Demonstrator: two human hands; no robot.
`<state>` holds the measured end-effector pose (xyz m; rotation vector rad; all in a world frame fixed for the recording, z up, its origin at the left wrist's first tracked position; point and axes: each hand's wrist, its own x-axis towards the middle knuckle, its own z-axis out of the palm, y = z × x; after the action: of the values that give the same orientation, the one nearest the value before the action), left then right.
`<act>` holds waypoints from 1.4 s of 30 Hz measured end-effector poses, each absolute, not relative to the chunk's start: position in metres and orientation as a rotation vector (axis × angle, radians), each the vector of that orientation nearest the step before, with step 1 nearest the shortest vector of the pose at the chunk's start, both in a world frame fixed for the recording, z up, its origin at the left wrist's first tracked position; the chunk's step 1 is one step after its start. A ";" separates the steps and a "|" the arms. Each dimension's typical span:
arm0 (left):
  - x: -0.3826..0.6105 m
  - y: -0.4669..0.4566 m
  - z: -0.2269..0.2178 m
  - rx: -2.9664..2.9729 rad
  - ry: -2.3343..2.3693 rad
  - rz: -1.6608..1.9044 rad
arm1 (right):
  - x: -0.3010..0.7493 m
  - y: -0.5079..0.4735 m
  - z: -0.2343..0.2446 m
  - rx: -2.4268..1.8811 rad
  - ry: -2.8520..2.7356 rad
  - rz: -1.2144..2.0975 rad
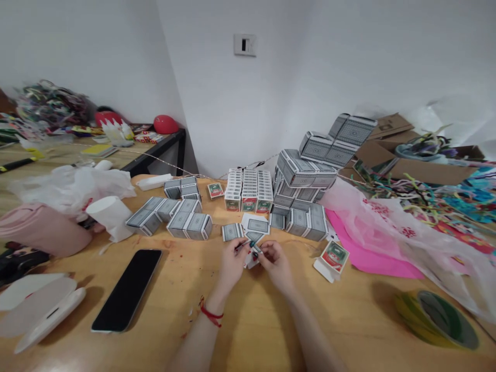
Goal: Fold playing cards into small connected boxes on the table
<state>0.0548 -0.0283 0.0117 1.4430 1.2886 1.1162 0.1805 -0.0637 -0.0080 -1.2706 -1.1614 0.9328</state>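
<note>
Both of my hands meet over the table just in front of the card piles. My left hand (232, 263), with a red cord bracelet at the wrist, has its fingers closed on a small playing card (254, 249). The thumb and fingers of my right hand (277, 264) pinch the same card from the other side. Teal and dark red patches show on it, and fingers hide much of its shape. Just beyond lie loose grey-backed cards (258, 225) and a small grey card stack (232, 231).
Hollow blocks built from cards (189, 225) stand left. A taller card-block structure (306, 170) rises right, beside rows of card boxes (248, 188). An opened card box (334, 257), tape roll (437, 318), phone (127, 289) and white paper roll (110, 214) lie around.
</note>
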 end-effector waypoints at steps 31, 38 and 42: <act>0.053 -0.039 0.013 2.095 1.234 1.082 | 0.189 -0.072 -0.002 -1.475 -1.419 0.464; 0.050 -0.035 0.009 2.048 1.309 1.170 | 0.185 -0.070 -0.008 -1.429 -1.351 0.710; 0.050 -0.031 0.006 1.912 1.282 1.186 | 0.183 -0.066 -0.010 -1.391 -1.197 0.899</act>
<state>0.0496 -0.0308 0.0060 1.9121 1.2817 1.1863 0.1825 -0.0662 -0.0100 -1.3905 -1.1968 0.8987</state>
